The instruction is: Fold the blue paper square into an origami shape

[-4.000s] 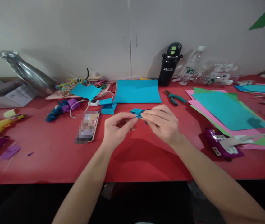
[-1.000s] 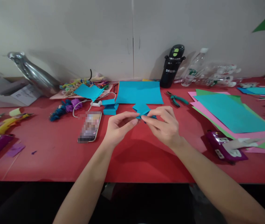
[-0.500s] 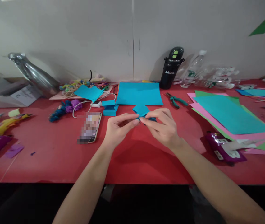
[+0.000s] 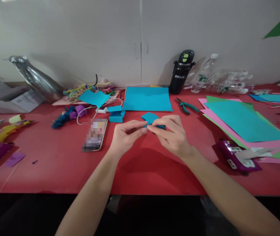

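Both hands meet over the middle of the red bench [image 4: 140, 170], working a small blue paper piece [image 4: 150, 117] between their fingertips. The left hand [image 4: 123, 136] is narrow, thumb and forefinger pinching the near edge of the piece; the right hand [image 4: 173, 132] is also narrow, its thumb and first fingers gripping the paper just beside that pinch. The piece lies in front of a large blue sheet [image 4: 147, 98], one flat corner pointing away from the person and a darker part showing behind the right fingers. It looks lifted off the bench, though I cannot tell whether its underside touches.

The step in hand seems to be fine shaping or creasing of the paper where the fingertips come together; the fold itself is hidden. From here, the move calls for one pinch to hold the paper steady while the other presses or turns it, with light pressure so the thin paper does not crumple. A folded blue piece [image 4: 116, 116] sits to the left, near the phone [image 4: 96, 134], apart from both hands
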Demonstrator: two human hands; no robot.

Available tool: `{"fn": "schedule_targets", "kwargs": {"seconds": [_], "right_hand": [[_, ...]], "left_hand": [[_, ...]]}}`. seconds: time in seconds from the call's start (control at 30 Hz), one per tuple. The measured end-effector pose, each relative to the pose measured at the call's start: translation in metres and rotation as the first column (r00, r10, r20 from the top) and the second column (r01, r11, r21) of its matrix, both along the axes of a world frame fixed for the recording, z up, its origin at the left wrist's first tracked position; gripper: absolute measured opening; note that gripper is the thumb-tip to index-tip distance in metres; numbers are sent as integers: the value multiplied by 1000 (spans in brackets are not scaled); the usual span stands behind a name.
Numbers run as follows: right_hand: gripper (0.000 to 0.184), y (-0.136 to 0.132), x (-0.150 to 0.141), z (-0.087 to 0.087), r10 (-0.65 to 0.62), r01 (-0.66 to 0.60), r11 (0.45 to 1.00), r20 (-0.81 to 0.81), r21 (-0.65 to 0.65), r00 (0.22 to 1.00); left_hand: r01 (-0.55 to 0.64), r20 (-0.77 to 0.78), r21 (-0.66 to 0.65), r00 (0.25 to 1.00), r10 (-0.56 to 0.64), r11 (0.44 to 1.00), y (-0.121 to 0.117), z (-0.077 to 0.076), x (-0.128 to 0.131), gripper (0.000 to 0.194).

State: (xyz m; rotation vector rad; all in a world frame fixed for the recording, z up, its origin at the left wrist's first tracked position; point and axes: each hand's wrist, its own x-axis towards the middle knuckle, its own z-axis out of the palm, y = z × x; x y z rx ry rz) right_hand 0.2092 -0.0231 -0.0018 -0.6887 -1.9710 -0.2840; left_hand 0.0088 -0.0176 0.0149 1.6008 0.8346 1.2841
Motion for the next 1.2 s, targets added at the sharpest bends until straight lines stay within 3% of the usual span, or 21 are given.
{"fn": "schedule_targets", "kwargs": {"seconds": [0.37,0.7,0.87,1.2], "right_hand": [[35,0,-3,-1,-14,14,1000,-8,7,1000],[33,7,2,6,-100,97,995,-154,-27,983],[30,9,6,5,-76,71,997,-156,-36,985],[11,7,3,7,-8,-23,986,-183,-166,983]], "left_hand": [[-26,20,-39,999,27,999,0,0,1,10],[-239,109,-29,964,241,970,14,-13,-7,20],[-225,156,-64,960,233,972,16,-13,-8,19],[-209,54,-80,975,214,975,15,-12,-8,23]]}}
